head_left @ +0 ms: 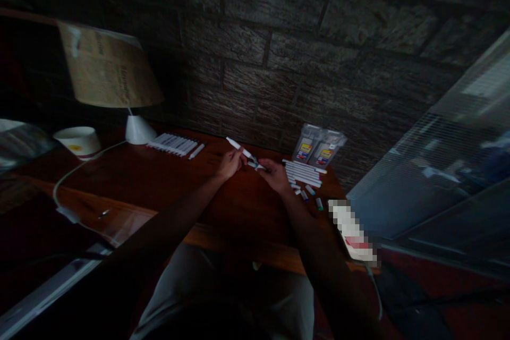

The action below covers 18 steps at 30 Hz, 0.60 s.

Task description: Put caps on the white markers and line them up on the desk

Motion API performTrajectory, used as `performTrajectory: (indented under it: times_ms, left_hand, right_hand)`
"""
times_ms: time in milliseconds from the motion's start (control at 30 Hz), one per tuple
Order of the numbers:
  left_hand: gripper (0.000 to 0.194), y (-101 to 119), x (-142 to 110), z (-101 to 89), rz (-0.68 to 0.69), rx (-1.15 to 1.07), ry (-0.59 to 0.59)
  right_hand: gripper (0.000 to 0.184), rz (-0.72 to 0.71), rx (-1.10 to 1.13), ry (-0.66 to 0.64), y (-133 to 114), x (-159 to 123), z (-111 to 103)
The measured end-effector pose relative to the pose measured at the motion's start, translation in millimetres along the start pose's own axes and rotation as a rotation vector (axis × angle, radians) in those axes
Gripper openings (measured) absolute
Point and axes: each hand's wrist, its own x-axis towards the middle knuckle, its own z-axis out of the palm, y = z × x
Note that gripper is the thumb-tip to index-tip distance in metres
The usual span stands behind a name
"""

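My left grip (231, 163) is closed around a white marker (238, 146), tilted over the tabletop (239, 204). My right grip (275, 174) is at its lower end, too dark to tell how closed; loose caps (309, 190) lie nearby to the right.

Left grip (230, 163): bare
Right grip (275, 174): bare
Forearms (191, 199): uncovered, dim toward the elbows
Legwear (295, 292): pale greyish cloth, darkest toward the middle
Upper clothing: too dark to tell

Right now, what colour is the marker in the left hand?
The marker looks white, best seen in the head view.
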Motion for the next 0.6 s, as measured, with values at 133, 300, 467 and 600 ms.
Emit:
performTrajectory:
  times_ms: [133,300,467,600]
  left_hand:
    - [0.061,-3,1,0.1,-0.001,-0.004,-0.054]
    - [0.056,-8,2,0.3,-0.004,-0.043,-0.104]
    - [0.057,-5,1,1.8,-0.008,-0.062,-0.063]
    - [0.063,2,-1,0.8,0.004,-0.026,-0.047]
  right_hand:
    - [0.028,-0.044,-0.006,0.013,1,0,1]
    - [0.028,-0.082,-0.003,-0.005,2,-1,2]
    - [0.029,-0.065,0.001,-0.020,0,-2,1]
    - [0.029,-0.052,0.003,-0.014,1,-2,1]
